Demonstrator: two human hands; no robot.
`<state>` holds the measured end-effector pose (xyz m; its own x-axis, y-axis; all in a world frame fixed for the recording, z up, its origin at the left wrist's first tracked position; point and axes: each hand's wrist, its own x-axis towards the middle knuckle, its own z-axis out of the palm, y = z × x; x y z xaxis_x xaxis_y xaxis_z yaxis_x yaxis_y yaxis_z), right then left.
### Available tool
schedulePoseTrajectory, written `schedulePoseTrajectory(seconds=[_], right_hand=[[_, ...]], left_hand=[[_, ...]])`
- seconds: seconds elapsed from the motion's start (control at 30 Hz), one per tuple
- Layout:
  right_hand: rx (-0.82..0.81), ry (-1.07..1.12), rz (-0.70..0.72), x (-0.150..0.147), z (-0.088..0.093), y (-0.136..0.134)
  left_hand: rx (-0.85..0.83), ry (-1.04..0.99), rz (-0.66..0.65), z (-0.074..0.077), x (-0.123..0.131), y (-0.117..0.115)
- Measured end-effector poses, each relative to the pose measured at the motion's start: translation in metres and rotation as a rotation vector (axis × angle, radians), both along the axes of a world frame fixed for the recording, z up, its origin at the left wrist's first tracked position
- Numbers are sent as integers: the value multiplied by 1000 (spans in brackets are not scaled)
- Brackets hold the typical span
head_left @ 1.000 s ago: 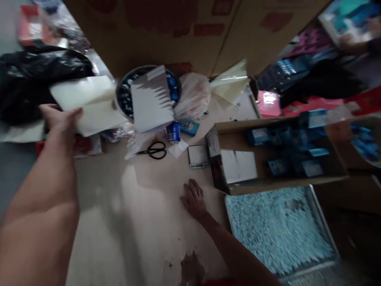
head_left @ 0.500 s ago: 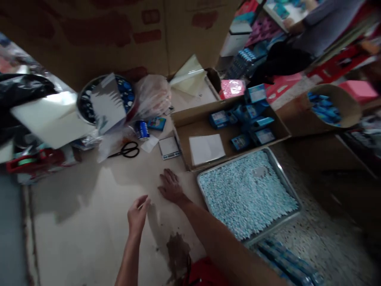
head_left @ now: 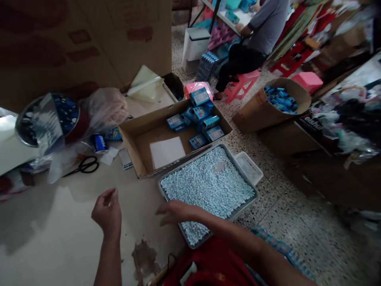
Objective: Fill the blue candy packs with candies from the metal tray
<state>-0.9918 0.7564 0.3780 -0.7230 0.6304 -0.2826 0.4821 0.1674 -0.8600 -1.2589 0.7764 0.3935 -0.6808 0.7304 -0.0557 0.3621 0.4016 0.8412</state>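
My left hand [head_left: 107,208] is raised above the pale tabletop [head_left: 74,230], left of the tray. Its fingers are curled in and pressed together; whatever may be in them is too small to make out. My right hand [head_left: 173,212] hovers at the near left edge of a shallow tray [head_left: 255,194], fingers stretched out and holding nothing I can see. Small pale blue and white pellets [head_left: 196,186] fill the tray, with a bare patch toward its far right. Behind it, a low cardboard box [head_left: 139,137] contains several blue printed packets [head_left: 198,113] and a white sheet [head_left: 167,153].
Black-handled scissors [head_left: 87,164], a blue can [head_left: 99,143] and a round tub [head_left: 80,123] stand at left. A clear lidded container [head_left: 249,167] adjoins the tray's right side. Beyond are a carton of blue pieces [head_left: 253,107] and a seated person [head_left: 264,31].
The view has turned right, so the table items appear farther left. My right hand has gone from the tabletop to the tray's edge. My left hand's fingers are curled tighter.
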Motion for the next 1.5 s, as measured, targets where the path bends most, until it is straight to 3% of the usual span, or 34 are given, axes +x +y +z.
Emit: schedulePoseTrajectory(seconds=[0.03, 0.1, 0.2, 0.27, 0.33, 0.43, 0.57, 0.7, 0.87, 1.0, 1.1, 1.17, 1.33, 1.5], right_hand=[[-100, 49, -43, 33, 15, -1], [-214, 117, -363, 94, 42, 9], [-142, 204, -892, 172, 77, 41], [-29, 250, -1170, 213, 96, 64], [72, 250, -1338, 246, 109, 81], [131, 213, -1427, 281, 117, 96], [205, 183, -1437, 302, 113, 112], [367, 155, -1356, 298, 107, 148], [586, 185, -1148, 286, 112, 228], [675, 172, -936, 283, 116, 304], [645, 109, -845, 279, 108, 340], [650, -33, -769, 273, 99, 346], [713, -290, -590, 256, 78, 328], [768, -327, -461, 236, 75, 317]], left_hand=[[56, 14, -9, 8, 13, 15], [151, 21, -63, 22, 46, 50], [225, -37, -238, 40, 108, 107], [235, -115, -380, 47, 153, 138], [215, -181, -510, 49, 197, 160], [150, -231, -634, 44, 247, 182], [-2, -378, -518, 31, 284, 212], [-47, -475, -400, 27, 320, 264], [-48, -343, -284, 31, 366, 335], [-152, -279, -313, 23, 370, 364], [-138, -254, -307, 17, 366, 364], [-118, -238, -301, 16, 365, 357], [-38, -160, -317, 14, 349, 329], [113, 22, -480, 21, 307, 293]])
